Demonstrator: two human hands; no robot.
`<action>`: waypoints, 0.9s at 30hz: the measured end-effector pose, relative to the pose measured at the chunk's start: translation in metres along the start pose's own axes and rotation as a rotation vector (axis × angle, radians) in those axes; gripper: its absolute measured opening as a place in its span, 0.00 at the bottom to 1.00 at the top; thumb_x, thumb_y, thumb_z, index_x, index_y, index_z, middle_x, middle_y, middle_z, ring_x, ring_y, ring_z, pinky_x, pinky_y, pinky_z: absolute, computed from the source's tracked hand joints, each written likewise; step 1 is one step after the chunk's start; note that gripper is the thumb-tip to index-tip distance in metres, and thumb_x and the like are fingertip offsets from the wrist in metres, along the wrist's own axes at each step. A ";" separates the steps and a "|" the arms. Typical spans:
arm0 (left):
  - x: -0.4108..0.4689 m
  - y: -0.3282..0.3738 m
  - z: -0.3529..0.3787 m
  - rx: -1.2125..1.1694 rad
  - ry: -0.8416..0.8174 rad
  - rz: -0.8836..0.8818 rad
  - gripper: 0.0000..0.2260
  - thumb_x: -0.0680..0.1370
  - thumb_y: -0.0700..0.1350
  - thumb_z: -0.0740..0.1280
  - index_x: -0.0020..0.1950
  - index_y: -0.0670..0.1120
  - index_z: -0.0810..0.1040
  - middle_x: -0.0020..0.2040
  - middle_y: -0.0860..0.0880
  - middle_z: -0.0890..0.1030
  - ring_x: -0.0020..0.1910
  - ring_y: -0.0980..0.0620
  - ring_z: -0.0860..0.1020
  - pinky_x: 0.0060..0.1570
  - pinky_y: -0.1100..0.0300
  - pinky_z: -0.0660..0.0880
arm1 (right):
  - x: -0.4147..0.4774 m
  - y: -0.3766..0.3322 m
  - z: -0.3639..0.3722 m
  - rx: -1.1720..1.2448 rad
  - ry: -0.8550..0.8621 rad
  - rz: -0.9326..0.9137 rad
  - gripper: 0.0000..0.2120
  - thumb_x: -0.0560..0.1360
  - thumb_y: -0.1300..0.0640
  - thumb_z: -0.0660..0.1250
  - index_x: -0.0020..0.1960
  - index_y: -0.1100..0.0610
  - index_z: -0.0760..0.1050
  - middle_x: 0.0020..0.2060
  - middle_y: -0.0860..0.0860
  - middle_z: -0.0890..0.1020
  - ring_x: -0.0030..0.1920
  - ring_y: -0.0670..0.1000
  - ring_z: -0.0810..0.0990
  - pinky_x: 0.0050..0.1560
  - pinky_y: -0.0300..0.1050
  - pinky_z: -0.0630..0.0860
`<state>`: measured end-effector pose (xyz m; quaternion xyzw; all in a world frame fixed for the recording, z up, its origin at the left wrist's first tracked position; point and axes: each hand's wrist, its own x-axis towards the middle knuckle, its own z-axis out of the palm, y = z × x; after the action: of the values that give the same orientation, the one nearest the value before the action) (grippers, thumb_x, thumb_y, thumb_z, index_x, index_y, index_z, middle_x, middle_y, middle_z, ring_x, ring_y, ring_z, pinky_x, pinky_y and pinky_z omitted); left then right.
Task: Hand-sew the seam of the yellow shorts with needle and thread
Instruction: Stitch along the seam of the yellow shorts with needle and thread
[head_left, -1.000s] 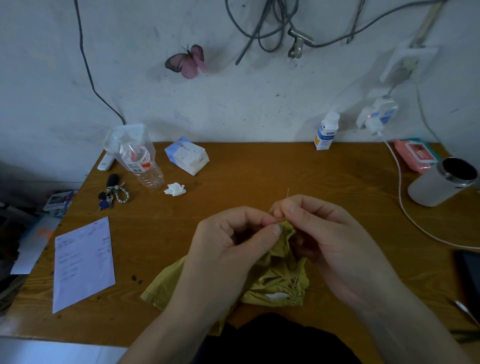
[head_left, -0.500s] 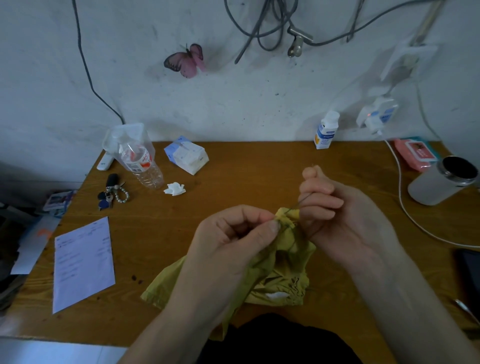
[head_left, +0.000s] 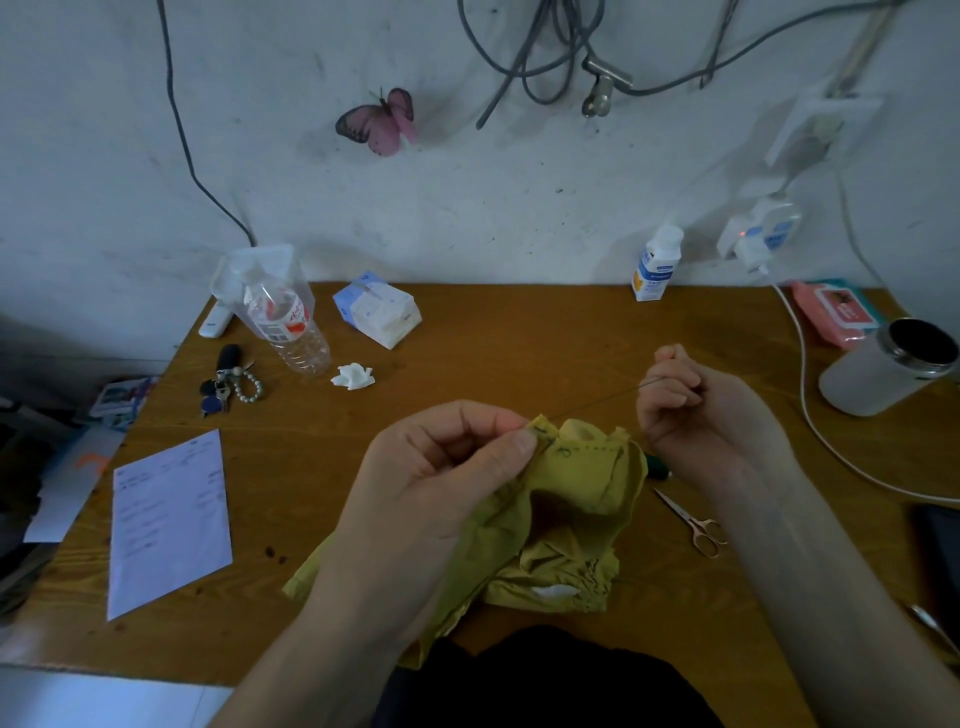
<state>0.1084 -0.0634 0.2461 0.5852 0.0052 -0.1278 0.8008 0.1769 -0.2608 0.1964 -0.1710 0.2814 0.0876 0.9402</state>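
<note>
Left hand (head_left: 441, 467) pinches shorts (head_left: 571, 499) at the seam, bunched on surface (head_left: 519, 338) | right hand (head_left: 691, 410) pinches thread (head_left: 597, 400) taut, needle probably inside its grip | few stitches in; my call: plenty of seam left

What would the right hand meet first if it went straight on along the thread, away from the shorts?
Likely the white cable lying on the table, then the grey cup. The right hand, pinching the thread, looks raised, so it may clear the cable; depth is unclear.

Bare forearms (head_left: 337, 623); black garment (head_left: 545, 680) (lap, plain).
</note>
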 end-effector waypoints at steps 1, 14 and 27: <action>0.000 0.000 0.000 0.002 0.003 -0.005 0.03 0.64 0.44 0.74 0.36 0.48 0.85 0.34 0.49 0.84 0.33 0.56 0.82 0.34 0.66 0.78 | -0.001 0.000 -0.001 -0.011 0.003 -0.008 0.13 0.80 0.56 0.54 0.39 0.58 0.69 0.22 0.45 0.66 0.19 0.42 0.63 0.20 0.31 0.63; 0.000 0.004 0.001 0.026 0.046 -0.025 0.09 0.58 0.50 0.72 0.37 0.51 0.86 0.35 0.49 0.85 0.35 0.55 0.83 0.35 0.64 0.80 | -0.047 0.021 0.019 -1.113 -0.572 -0.549 0.09 0.79 0.60 0.53 0.43 0.57 0.69 0.26 0.47 0.75 0.21 0.43 0.65 0.23 0.34 0.64; 0.001 0.002 0.005 -0.067 0.177 -0.034 0.10 0.56 0.48 0.72 0.34 0.47 0.85 0.33 0.46 0.84 0.32 0.53 0.82 0.35 0.61 0.81 | -0.052 0.025 0.019 -1.434 -0.620 -0.496 0.04 0.68 0.51 0.69 0.36 0.49 0.80 0.24 0.52 0.75 0.25 0.44 0.68 0.26 0.31 0.63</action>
<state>0.1095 -0.0674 0.2491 0.5668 0.0902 -0.0887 0.8141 0.1366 -0.2339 0.2337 -0.7557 -0.1618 0.0792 0.6297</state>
